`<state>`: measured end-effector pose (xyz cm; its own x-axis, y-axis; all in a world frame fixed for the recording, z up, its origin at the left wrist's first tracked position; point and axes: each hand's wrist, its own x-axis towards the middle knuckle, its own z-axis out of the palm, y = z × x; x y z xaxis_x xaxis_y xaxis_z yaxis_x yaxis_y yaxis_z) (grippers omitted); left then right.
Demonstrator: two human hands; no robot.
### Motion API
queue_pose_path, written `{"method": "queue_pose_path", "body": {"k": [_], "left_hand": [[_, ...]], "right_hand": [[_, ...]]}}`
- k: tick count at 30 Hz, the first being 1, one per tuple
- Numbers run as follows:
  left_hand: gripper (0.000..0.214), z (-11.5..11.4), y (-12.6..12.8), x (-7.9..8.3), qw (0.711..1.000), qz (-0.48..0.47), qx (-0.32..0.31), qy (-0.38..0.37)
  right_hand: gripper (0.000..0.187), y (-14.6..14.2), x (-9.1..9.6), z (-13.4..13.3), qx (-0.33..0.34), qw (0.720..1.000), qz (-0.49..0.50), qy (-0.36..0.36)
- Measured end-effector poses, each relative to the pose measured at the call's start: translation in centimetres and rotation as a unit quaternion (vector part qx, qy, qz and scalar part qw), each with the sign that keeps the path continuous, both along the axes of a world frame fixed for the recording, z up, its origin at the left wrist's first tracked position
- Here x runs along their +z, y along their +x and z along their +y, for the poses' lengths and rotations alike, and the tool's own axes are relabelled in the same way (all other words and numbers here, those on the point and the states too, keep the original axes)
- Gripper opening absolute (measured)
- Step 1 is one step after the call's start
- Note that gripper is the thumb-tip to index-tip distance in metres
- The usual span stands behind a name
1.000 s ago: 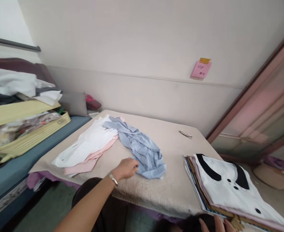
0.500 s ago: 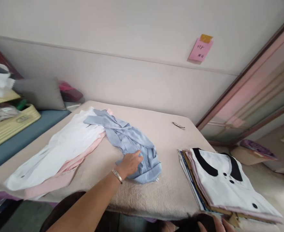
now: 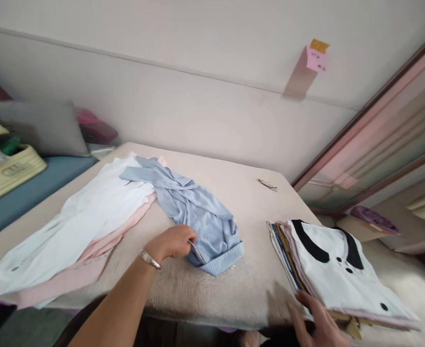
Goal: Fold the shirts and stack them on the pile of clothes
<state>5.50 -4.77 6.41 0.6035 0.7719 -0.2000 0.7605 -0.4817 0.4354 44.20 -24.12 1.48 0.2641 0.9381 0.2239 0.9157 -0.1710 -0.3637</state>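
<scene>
A crumpled light blue striped shirt (image 3: 201, 217) lies in the middle of the beige padded table (image 3: 234, 289). My left hand (image 3: 172, 242), with a silver bracelet on the wrist, is closed in a pinch on the shirt's near edge. My right hand (image 3: 315, 323) rests with fingers apart against the near corner of a stack of folded clothes (image 3: 335, 274), topped by a white shirt with a black collar and black buttons.
A white garment (image 3: 78, 221) lies over a pink one (image 3: 89, 260) on the table's left. A small dark object (image 3: 268, 184) lies at the table's far side. A grey cushion (image 3: 42, 127) and a yellow basket (image 3: 6, 171) sit left. A pink note (image 3: 317, 55) hangs on the wall.
My left hand went from lying on the blue shirt to pinching its near edge. My right hand rose into view beside the folded stack. The view shifted right and down.
</scene>
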Motion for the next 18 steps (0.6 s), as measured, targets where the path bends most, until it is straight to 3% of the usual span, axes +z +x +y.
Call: {"method": "queue_pose_path", "body": {"k": [4,8,10,12,14,18], "left_hand": [[0.013,0.7,-0.6,0.3,0.999,-0.036,-0.007,-0.014],[0.012,1.3,-0.8,0.6,0.996,-0.078,-0.016,-0.031],[0.014,1.6,-1.0,0.6,0.994,-0.094,-0.015,-0.047],[0.015,1.8,-1.4,0.7,0.991,-0.111,-0.001,-0.080],[0.016,1.8,-2.3,1.2,0.979,-0.141,0.025,-0.144],[0.023,1.4,-4.8,3.6,0.923,-0.264,0.065,-0.271]], "right_hand": [[0.052,-5.4,1.8,9.7,0.059,0.996,0.042,-0.051],[0.053,-9.7,2.0,20.0,0.029,0.994,0.032,-0.100],[0.042,-10.9,1.5,23.4,0.015,0.991,0.095,-0.098],[0.025,-11.0,1.3,25.3,0.007,0.981,0.174,-0.086],[0.020,-9.7,2.0,25.8,0.006,0.968,0.240,-0.070],[0.030,-4.0,4.3,23.2,-0.004,0.931,0.365,-0.008]]}}
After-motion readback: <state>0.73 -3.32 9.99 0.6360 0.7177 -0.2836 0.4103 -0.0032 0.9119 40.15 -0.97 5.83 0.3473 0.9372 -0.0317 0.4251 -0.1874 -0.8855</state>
